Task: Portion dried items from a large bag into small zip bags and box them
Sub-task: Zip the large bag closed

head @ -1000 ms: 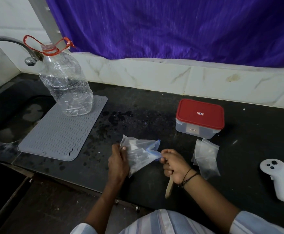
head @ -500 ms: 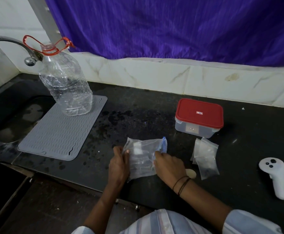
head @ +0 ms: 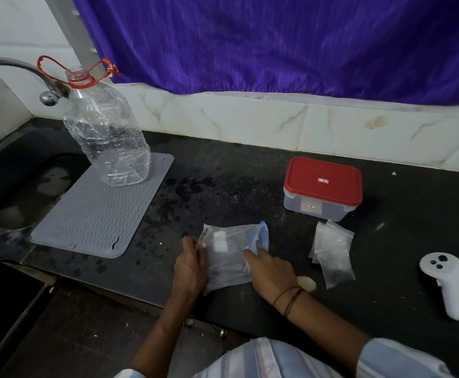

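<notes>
My left hand grips the left edge of the large bag, which lies flat on the dark tabletop in front of me. The fingers of that hand are curled round the bag's upper left corner, with the plastic running out from under them to the right. My right hand lies on the bag's right side, knuckles up. Its fingertips reach just below the blue zip strip, which stands folded up at the bag's top right corner. I cannot tell whether those fingers are pinching the plastic or only pressing on it, since the back of the hand hides them. Between my two hands the bag's clear middle shows, with a white patch near its top.

A pale, rounded wooden end peeks out on the tabletop just beside my right wrist. Near it, further right, the small zip bags lie in a loose pile, apart from my fingers. Just behind them stands the box, clear-walled, its red lid on. A white controller lies well to the right. Off to the left a clear plastic bottle stands on a grey ridged mat next to the sink, under the tap.
</notes>
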{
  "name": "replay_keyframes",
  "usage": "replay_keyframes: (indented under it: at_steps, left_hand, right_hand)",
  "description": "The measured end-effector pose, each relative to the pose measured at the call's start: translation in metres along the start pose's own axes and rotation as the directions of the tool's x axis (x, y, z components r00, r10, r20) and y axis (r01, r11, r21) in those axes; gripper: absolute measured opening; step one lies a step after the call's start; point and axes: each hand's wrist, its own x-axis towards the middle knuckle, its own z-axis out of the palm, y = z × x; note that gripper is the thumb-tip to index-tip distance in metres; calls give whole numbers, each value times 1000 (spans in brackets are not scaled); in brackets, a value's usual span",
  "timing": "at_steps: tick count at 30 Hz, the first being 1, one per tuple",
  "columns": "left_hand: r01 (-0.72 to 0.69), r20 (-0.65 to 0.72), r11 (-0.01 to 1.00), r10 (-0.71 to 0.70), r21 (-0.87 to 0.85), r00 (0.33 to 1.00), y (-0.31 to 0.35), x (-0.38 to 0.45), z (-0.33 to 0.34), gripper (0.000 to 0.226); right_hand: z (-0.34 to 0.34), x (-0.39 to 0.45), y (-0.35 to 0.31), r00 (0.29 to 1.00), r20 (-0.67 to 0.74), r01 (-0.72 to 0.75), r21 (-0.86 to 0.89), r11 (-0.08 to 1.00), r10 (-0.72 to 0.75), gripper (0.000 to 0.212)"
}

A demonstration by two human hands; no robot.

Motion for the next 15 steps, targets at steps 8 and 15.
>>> replay_keyframes:
  at_steps: [8,15]
  left_hand:
    - [-37,152,988,14,151,988,-13,24,-18,18]
    - [-278,-104,803,385,528,917,-6,16,-13,39]
  right_hand:
    - [-9,5,22,933,152,-357,268,895,327,26]
    - [-18,-7,16,975,-126,-192,-73,979,182,43]
